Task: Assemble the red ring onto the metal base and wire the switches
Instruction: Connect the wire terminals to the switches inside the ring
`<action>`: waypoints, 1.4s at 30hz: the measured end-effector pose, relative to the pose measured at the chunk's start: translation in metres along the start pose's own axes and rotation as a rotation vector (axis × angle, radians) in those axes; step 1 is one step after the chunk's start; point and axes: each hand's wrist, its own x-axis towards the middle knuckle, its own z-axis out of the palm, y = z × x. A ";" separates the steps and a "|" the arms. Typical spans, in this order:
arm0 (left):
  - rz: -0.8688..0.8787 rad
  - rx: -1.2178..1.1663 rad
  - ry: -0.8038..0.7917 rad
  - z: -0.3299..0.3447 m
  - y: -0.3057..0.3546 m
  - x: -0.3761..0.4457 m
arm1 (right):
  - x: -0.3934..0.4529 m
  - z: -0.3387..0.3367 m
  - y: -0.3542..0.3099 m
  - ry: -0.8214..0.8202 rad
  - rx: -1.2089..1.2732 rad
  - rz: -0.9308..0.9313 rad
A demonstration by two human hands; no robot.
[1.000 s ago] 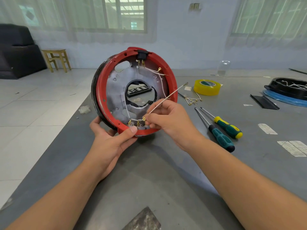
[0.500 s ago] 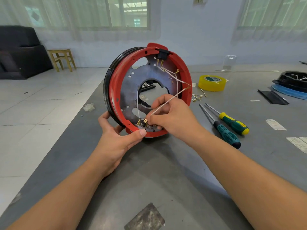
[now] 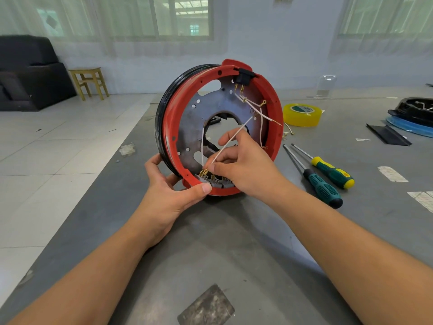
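I see a pale tiled floor [image 3: 58,141] running along the left of a grey tabletop [image 3: 222,242], with a dark sofa [image 3: 30,73] and a small wooden stool [image 3: 89,82] against the far wall under curtained windows. On the tabletop my left hand [image 3: 173,195] grips the lower edge of the red ring [image 3: 173,127], thumb pressed on its front rim and fingers curled behind. The ring stands on edge, seated on the metal base [image 3: 194,118], whose grey plate faces me with a black rim behind it. At the bottom sit brass switch terminals [image 3: 210,178]. My right hand [image 3: 243,165] pinches a white wire [image 3: 232,141] just above those terminals, the wire angling up and to the right. A black switch [image 3: 243,77] sits at the ring's top, thin wires hanging from it. Further right lie a yellow tape roll [image 3: 302,114], two green-and-yellow screwdrivers [image 3: 323,177] side by side, and a black part on a blue disc [image 3: 412,113] at the edge.
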 end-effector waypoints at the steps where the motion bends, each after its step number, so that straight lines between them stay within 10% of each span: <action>1: 0.001 -0.001 0.001 0.000 0.000 0.000 | 0.000 0.000 0.000 0.000 0.001 -0.004; 42: 0.160 0.172 0.023 0.000 -0.001 -0.005 | -0.002 -0.008 -0.007 -0.081 -0.001 0.015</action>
